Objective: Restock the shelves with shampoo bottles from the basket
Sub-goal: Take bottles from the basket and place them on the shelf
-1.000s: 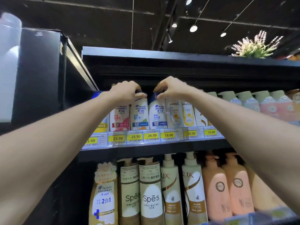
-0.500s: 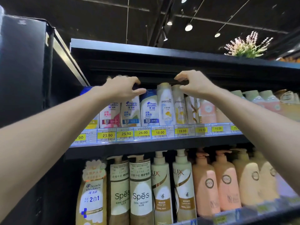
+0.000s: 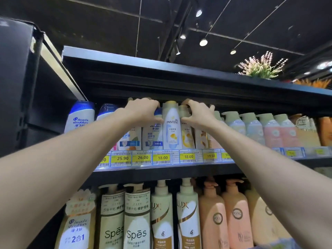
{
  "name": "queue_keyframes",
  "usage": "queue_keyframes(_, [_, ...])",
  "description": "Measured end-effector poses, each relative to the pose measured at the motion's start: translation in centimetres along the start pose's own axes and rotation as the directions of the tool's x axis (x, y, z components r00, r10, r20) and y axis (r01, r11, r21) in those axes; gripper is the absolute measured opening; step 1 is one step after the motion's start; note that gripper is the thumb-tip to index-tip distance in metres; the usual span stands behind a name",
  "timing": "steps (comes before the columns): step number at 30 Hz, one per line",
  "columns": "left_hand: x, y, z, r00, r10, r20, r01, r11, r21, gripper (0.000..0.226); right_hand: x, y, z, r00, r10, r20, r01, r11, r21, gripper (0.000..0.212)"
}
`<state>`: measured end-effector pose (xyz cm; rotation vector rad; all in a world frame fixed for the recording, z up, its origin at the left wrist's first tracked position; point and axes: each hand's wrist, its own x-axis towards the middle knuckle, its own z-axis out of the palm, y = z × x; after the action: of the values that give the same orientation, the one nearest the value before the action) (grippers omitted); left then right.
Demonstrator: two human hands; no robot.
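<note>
white Pantene btl [image 3: 171, 126] w/ yellow-blue label, peach pump btls [image 3: 237, 212], yellow price tags [image 3: 162, 157]

On the upper shelf [image 3: 161, 169], my left hand [image 3: 142, 109] rests on a bottle top just left of the Pantene bottle [image 3: 171, 126]; my right hand [image 3: 198, 114] covers the bottle tops just right of it. Pump bottles [image 3: 186, 212] stand on the shelf below the Pantene bottle.

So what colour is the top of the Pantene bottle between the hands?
The Pantene bottle has a pale gold cap, seen best in the head view.
</note>
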<state>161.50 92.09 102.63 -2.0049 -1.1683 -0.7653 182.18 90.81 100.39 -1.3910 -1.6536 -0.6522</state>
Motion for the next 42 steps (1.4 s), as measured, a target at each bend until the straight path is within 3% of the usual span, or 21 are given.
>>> queue_keyframes(7, [-0.5,0.8,-0.5,0.999,0.013,-0.048,-0.009,0.997,0.079,0.052,0.2,-0.1,-0.9,0.997,0.075,-0.025,-0.069,0.976,0.206,0.041])
queue_keyframes(14, [-0.8,1.0,-1.0,0.999,0.003,-0.043,0.001,0.997,0.078,0.046,0.6,-0.3,-1.7,0.993,0.121,-0.003,-0.116,0.959,0.259,0.03])
queue_keyframes(24, [-0.8,0.6,-1.0,0.998,0.002,-0.059,-0.001,1.0,0.021,0.042,-0.7,0.0,-2.8,0.991,-0.009,0.133,-0.032,0.953,0.302,0.046])
queue_keyframes(27, [-0.2,0.3,-1.4,0.999,-0.016,-0.043,0.015,1.0,-0.018,0.037,-0.9,1.1,-3.6,0.999,0.01,-0.039,0.005,0.927,0.375,0.043])
queue_keyframes(29, [0.0,0.1,-1.6,0.997,-0.038,-0.068,0.034,0.998,-0.056,0.031,-0.8,2.3,-4.2,0.994,0.042,-0.105,-0.002,0.936,0.351,0.045])
queue_keyframes(34, [0.2,0.3,-2.1,0.995,-0.059,-0.075,0.05,0.993,-0.108,0.023,-0.6,3.9,-4.8,0.976,0.03,0.215,-0.066,0.984,0.163,0.054])
queue_keyframes(42, [-0.2,0.1,-1.6,0.993,-0.075,-0.089,0.067,0.993,-0.093,0.028,-0.2,4.5,-3.4,0.994,0.041,0.098,-0.051,0.993,0.102,0.043])
